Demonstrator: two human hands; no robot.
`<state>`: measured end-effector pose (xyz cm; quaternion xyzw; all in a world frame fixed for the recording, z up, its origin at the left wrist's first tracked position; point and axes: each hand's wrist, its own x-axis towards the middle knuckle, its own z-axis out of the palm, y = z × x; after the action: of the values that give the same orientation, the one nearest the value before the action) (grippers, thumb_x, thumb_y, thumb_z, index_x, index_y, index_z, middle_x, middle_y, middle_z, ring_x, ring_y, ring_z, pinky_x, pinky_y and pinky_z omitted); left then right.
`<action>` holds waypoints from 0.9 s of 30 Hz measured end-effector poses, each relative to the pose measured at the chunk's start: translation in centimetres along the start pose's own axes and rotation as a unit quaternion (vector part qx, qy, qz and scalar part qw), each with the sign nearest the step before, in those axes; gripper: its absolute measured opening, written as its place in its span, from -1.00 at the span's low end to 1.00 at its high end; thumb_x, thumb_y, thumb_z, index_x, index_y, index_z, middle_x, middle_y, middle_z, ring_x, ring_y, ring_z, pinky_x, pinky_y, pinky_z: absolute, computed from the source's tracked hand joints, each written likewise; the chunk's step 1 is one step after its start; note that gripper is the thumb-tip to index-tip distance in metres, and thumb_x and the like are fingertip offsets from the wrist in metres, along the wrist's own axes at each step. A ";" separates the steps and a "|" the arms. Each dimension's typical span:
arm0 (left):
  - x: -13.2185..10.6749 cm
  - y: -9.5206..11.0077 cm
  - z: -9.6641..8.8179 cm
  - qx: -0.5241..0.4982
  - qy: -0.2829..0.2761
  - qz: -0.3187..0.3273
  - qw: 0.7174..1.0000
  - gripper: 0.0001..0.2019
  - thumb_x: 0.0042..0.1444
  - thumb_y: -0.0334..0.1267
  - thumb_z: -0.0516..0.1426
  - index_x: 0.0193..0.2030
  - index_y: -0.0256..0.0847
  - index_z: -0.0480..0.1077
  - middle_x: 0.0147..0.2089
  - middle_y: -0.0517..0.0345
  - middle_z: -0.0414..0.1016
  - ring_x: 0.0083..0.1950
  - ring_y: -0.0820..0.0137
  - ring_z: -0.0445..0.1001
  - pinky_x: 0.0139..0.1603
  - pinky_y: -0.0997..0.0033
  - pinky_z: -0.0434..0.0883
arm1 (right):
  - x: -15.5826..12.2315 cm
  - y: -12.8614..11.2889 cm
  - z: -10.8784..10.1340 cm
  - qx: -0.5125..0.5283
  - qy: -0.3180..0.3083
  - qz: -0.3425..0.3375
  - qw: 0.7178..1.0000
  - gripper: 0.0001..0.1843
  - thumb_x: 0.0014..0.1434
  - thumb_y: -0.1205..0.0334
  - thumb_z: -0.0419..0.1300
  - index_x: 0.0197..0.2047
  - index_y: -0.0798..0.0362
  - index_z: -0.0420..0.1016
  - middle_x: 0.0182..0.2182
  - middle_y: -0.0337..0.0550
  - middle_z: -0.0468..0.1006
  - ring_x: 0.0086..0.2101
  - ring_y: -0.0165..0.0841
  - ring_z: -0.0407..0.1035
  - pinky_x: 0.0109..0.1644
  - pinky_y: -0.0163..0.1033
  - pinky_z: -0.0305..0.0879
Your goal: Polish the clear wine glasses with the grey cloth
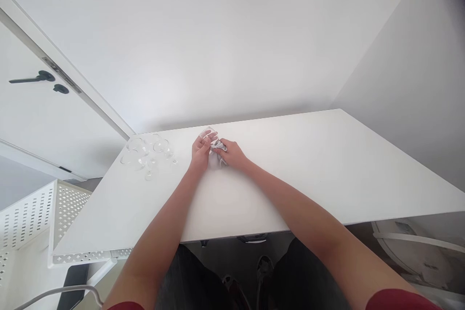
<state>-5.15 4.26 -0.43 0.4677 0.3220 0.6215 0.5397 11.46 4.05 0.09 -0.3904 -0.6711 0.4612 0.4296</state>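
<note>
My left hand (199, 152) is closed around a clear drinking glass (209, 131), whose far end points toward the wall. Fingers show through the transparent side. My right hand (235, 153) grips a crumpled light grey cloth (219, 147) and presses it against the near part of the glass. Part of the cloth hangs down between my hands to the tabletop. Off to the left, several clear stemmed glasses (160, 145) stand grouped on the white table (276, 174). Their outlines overlap and are faint against the white surface.
A white wall (232, 38) rises behind the table. At the left are a door with a black handle (32, 78) and a white perforated rack (69, 203). A grey cable (61, 290) curves at lower left. Below the front edge are my legs and shoes.
</note>
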 end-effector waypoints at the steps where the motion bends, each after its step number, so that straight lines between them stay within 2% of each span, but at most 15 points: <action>1: 0.0 -0.1 -0.1 0.004 0.006 0.004 1.000 -0.44 0.09 0.08 0.38 0.14 -0.16 0.49 0.24 -0.21 0.53 0.20 0.07 0.55 0.17 0.06 0.45 | 0.0 0.1 0.2 -0.044 0.017 -0.008 0.999 -0.61 0.17 -0.17 0.31 -0.34 -0.03 0.39 -0.50 -0.28 0.43 -0.44 -0.36 0.25 -0.33 -0.28 0.10; 3: 0.1 -0.1 -0.2 0.003 0.006 0.005 1.000 -0.46 0.10 0.07 0.38 0.14 -0.16 0.49 0.23 -0.20 0.53 0.18 0.09 0.56 0.14 0.08 0.46 | 0.1 0.2 0.3 -0.069 0.019 -0.010 0.997 -0.63 0.19 -0.15 0.30 -0.35 -0.04 0.37 -0.52 -0.28 0.42 -0.45 -0.36 0.24 -0.33 -0.28 0.09; 6: 0.2 0.0 -0.4 -0.015 -0.007 -0.009 1.000 -0.48 0.13 0.11 0.34 0.10 -0.17 0.49 0.21 -0.20 0.55 0.15 0.09 0.57 0.10 0.08 0.47 | 0.3 0.1 -0.2 0.055 -0.033 0.024 0.998 -0.53 0.16 -0.26 0.29 -0.38 -0.01 0.38 -0.50 -0.24 0.44 -0.45 -0.36 0.29 -0.35 -0.27 0.14; 7: 0.2 0.1 -0.4 -0.025 -0.018 -0.019 0.999 -0.48 0.13 0.13 0.33 0.08 -0.17 0.49 0.21 -0.20 0.55 0.14 0.08 0.58 0.08 0.08 0.47 | 0.3 0.1 -0.4 0.122 -0.066 0.050 0.989 -0.49 0.14 -0.31 0.29 -0.37 0.01 0.40 -0.50 -0.22 0.46 -0.46 -0.35 0.31 -0.36 -0.26 0.17; 10: 0.2 0.3 -0.3 -0.044 -0.068 -0.053 0.995 -0.49 0.13 0.14 0.32 0.09 -0.13 0.48 0.26 -0.19 0.52 0.16 0.06 0.57 0.01 0.11 0.49 | 0.2 -0.1 -1.2 0.275 -0.166 0.122 0.939 -0.43 0.05 -0.33 0.35 -0.33 0.06 0.45 -0.55 -0.18 0.48 -0.52 -0.31 0.38 -0.41 -0.22 0.25; 12: 0.2 0.3 -0.3 -0.043 -0.083 -0.066 0.993 -0.48 0.14 0.12 0.33 0.13 -0.10 0.46 0.31 -0.18 0.48 0.16 0.08 0.57 0.00 0.13 0.50 | 0.2 -0.1 -1.4 0.310 -0.173 0.135 0.925 -0.42 0.00 -0.30 0.42 -0.33 0.08 0.47 -0.55 -0.17 0.51 -0.53 -0.30 0.42 -0.42 -0.21 0.29; 14: 0.3 0.3 -0.3 -0.036 -0.070 -0.062 0.995 -0.48 0.15 0.11 0.32 0.15 -0.11 0.46 0.32 -0.19 0.47 0.16 0.10 0.57 0.03 0.14 0.49 | 0.2 0.1 -1.2 0.313 -0.134 0.134 0.931 -0.42 -0.03 -0.29 0.46 -0.34 0.09 0.48 -0.52 -0.17 0.54 -0.52 -0.33 0.42 -0.42 -0.24 0.31; 18: 0.2 0.3 -0.2 -0.021 -0.043 -0.020 0.999 -0.48 0.15 0.09 0.33 0.16 -0.12 0.46 0.30 -0.18 0.49 0.16 0.14 0.57 0.06 0.20 0.46 | 0.9 1.1 -0.9 0.280 -0.006 0.123 0.952 -0.39 -0.04 -0.35 0.44 -0.35 0.05 0.46 -0.51 -0.21 0.54 -0.50 -0.38 0.41 -0.40 -0.27 0.33; 22: 0.2 0.1 0.1 -0.002 -0.036 0.001 0.999 -0.45 0.14 0.07 0.35 0.20 -0.12 0.45 0.28 -0.17 0.51 0.14 0.17 0.58 0.02 0.26 0.46 | 1.6 1.9 -1.2 0.264 0.104 0.113 0.952 -0.37 -0.01 -0.42 0.37 -0.32 0.03 0.48 -0.43 -0.18 0.58 -0.41 -0.34 0.46 -0.31 -0.25 0.40; 24: 0.0 -0.2 0.3 0.012 -0.029 0.000 1.000 -0.44 0.14 0.08 0.35 0.20 -0.14 0.46 0.27 -0.19 0.52 0.13 0.16 0.58 0.01 0.24 0.48 | 1.5 1.5 -1.1 0.261 0.163 0.078 0.948 -0.37 0.09 -0.45 0.26 -0.19 -0.01 0.51 -0.31 -0.14 0.62 -0.30 -0.30 0.50 -0.23 -0.24 0.44; 25: 0.0 -0.3 0.4 0.020 -0.029 -0.003 0.999 -0.43 0.12 0.08 0.36 0.20 -0.14 0.47 0.28 -0.18 0.51 0.12 0.15 0.58 0.01 0.22 0.49 | 1.2 1.1 -0.9 0.251 0.169 0.048 0.952 -0.37 0.16 -0.45 0.20 -0.08 -0.04 0.52 -0.22 -0.12 0.64 -0.23 -0.28 0.51 -0.17 -0.23 0.46; 27: -0.2 -0.4 0.6 0.032 -0.041 -0.013 0.999 -0.40 0.08 0.05 0.39 0.21 -0.12 0.49 0.29 -0.13 0.49 0.10 0.14 0.59 0.01 0.19 0.51 | 0.4 0.1 -0.4 0.202 0.121 -0.028 0.971 -0.36 0.28 -0.38 0.12 0.21 -0.13 0.44 -0.01 -0.09 0.62 -0.06 -0.24 0.51 -0.02 -0.17 0.48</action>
<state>-4.49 4.06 -0.64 0.5054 0.3255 0.5842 0.5453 11.75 4.56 0.14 -0.3298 -0.5175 0.5246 0.5901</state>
